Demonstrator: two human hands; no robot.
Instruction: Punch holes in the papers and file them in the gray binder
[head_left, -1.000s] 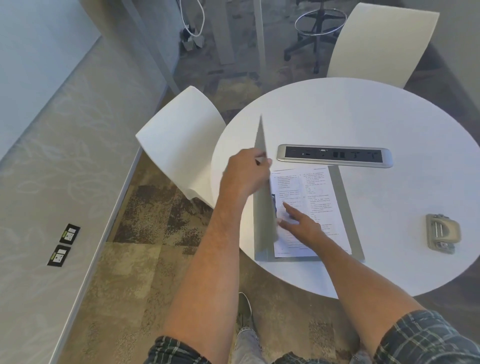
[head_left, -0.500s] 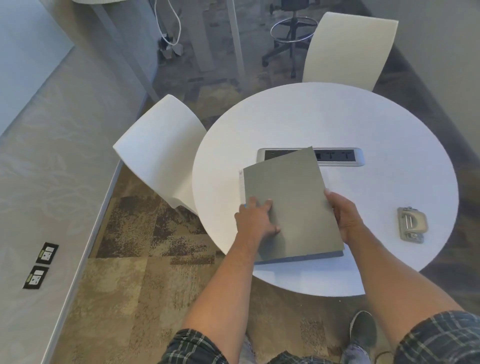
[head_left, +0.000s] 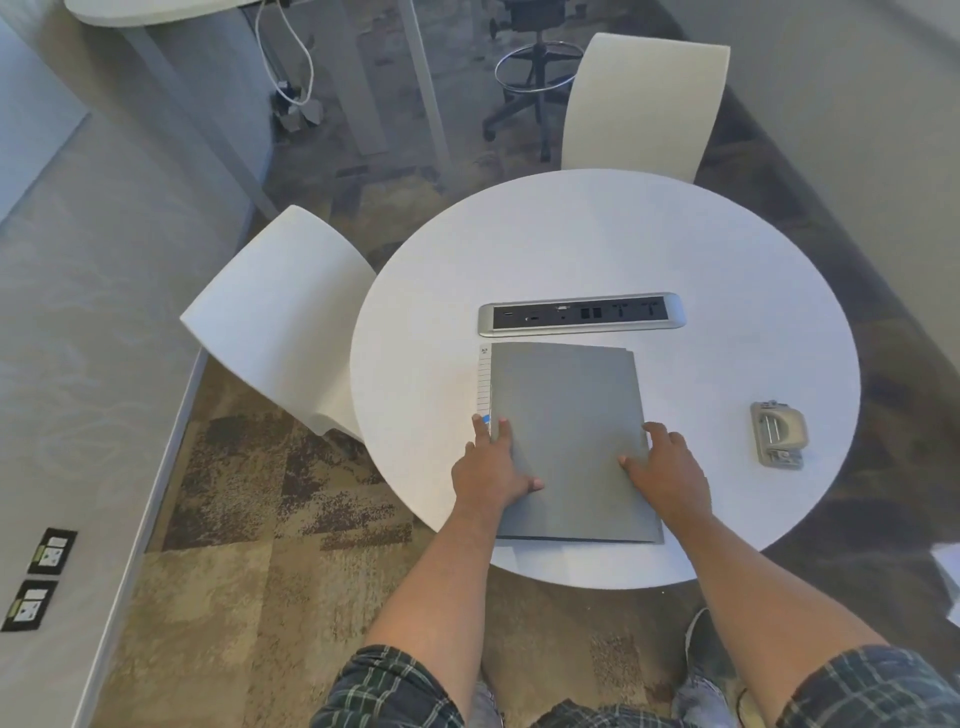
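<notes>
I have the gray binder (head_left: 566, 415) closed and flat on the table (head_left: 623, 234). My left grip (head_left: 491, 470) and right grip (head_left: 665, 467) lie spread on its cover, clasping nothing. It looks thin, light and bendy, so I'd pinch its left edge.

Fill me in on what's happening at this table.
A person stands at the round white table with both hands on the gray binder, which lies closed and flat. The left hand rests along its left edge, by a white lined strip sticking out there. The right hand lies flat on the cover near the right edge. The hole punch sits apart to the right, untouched. No loose papers are in view.
</notes>
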